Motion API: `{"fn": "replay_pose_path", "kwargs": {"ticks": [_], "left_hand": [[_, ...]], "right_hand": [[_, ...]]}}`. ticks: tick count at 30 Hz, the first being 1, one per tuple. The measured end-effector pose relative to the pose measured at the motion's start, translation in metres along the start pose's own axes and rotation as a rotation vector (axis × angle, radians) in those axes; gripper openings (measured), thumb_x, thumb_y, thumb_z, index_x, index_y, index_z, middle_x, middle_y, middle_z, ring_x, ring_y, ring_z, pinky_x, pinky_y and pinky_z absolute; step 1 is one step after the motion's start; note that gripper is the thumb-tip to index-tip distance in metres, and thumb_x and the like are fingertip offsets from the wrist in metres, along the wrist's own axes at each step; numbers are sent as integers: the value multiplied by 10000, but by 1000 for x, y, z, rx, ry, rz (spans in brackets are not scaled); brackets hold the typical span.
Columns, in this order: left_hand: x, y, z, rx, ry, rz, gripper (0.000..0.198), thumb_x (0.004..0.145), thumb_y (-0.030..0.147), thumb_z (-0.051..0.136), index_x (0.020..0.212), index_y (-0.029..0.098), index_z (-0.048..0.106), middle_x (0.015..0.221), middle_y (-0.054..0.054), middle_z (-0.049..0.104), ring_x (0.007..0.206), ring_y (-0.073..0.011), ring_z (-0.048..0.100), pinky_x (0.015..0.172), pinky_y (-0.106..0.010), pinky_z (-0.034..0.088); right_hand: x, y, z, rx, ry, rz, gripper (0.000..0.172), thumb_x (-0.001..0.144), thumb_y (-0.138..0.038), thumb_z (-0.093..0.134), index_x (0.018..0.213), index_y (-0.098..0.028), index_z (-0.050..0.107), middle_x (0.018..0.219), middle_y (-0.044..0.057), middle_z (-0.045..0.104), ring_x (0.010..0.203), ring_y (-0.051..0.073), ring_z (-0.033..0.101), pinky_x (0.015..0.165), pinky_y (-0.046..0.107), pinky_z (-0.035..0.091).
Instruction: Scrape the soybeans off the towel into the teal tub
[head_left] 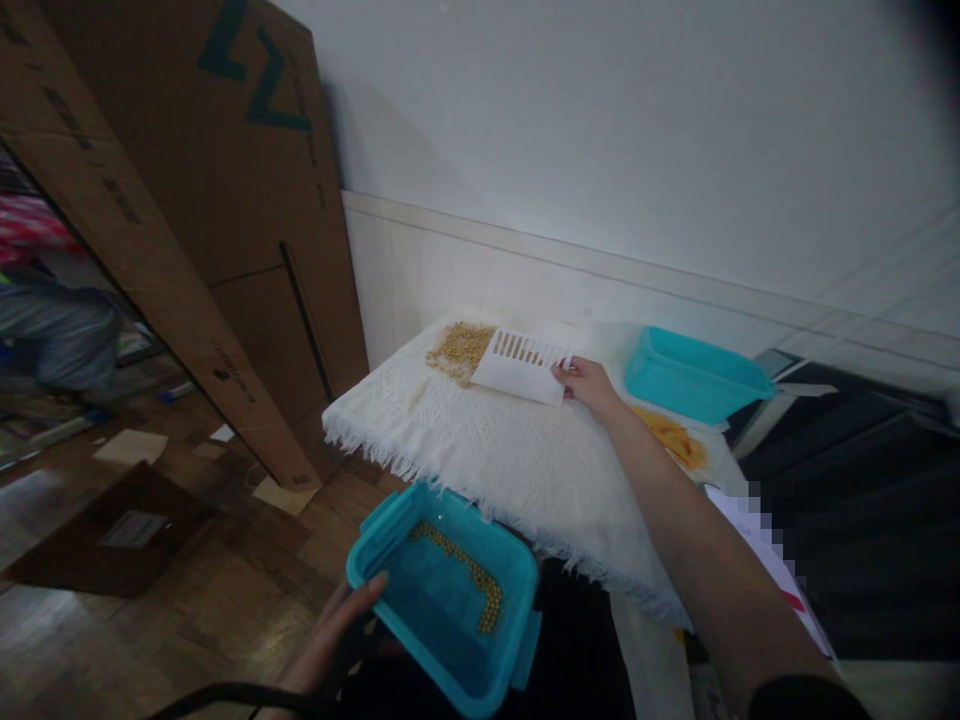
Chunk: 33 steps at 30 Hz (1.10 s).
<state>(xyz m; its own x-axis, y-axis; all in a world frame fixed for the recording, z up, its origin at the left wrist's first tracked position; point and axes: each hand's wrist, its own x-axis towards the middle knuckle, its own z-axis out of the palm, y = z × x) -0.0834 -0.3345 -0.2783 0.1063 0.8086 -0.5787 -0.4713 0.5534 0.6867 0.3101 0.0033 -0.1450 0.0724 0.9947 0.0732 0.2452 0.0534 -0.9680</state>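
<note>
My left hand (pixel 349 620) grips the near left rim of a blue plastic container (pixel 427 630), tilted below the table's front edge. Inside it, small round yellow beans (pixel 487 600), like soybeans, lie in a curved line along the far and right sides. My right hand (pixel 589 383) pinches the right end of a white slotted card (pixel 517 380) between thumb and fingers. The card rests over the white fringed cloth (pixel 495 460), its left edge against a spread pile of beans (pixel 461 345). Some beans show through its slots.
A second blue container (pixel 694 375) stands at the back right, beside a yellow cloth-like item (pixel 675 440). A tall cardboard box (pixel 247 230) rises at the left, and flat cardboard (pixel 112 530) lies on the wooden floor. A white wall (pixel 600 150) backs the table.
</note>
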Motion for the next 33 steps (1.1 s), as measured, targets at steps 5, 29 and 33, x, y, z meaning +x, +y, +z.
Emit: {"fn": "replay_pose_path", "kwargs": {"ticks": [5, 29, 33], "left_hand": [[3, -7, -5, -41, 105, 2, 1261, 800, 588, 1002, 1819, 201, 368, 1380, -204, 872, 1383, -504, 762, 969, -527, 732], [-13, 11, 24, -10, 103, -22, 1209, 780, 594, 1018, 1754, 167, 444, 1529, -234, 794, 1455, -496, 721, 901, -491, 770], [-9, 6, 19, -3, 120, -12, 1168, 819, 583, 993, 1760, 167, 439, 1552, -239, 776, 1416, -516, 742, 928, -557, 764]], "right_hand": [[7, -2, -4, 35, 70, 42, 374, 697, -435, 976, 910, -222, 754, 814, 13, 809, 758, 220, 767, 687, 337, 658], [-10, 22, -1, 76, 188, -132, 664, 541, -747, 974, 919, -241, 768, 771, 5, 799, 778, 256, 784, 722, 386, 670], [-16, 20, -1, 98, 167, -121, 690, 505, -739, 997, 935, -241, 788, 818, 13, 829, 827, 274, 804, 788, 423, 692]]}}
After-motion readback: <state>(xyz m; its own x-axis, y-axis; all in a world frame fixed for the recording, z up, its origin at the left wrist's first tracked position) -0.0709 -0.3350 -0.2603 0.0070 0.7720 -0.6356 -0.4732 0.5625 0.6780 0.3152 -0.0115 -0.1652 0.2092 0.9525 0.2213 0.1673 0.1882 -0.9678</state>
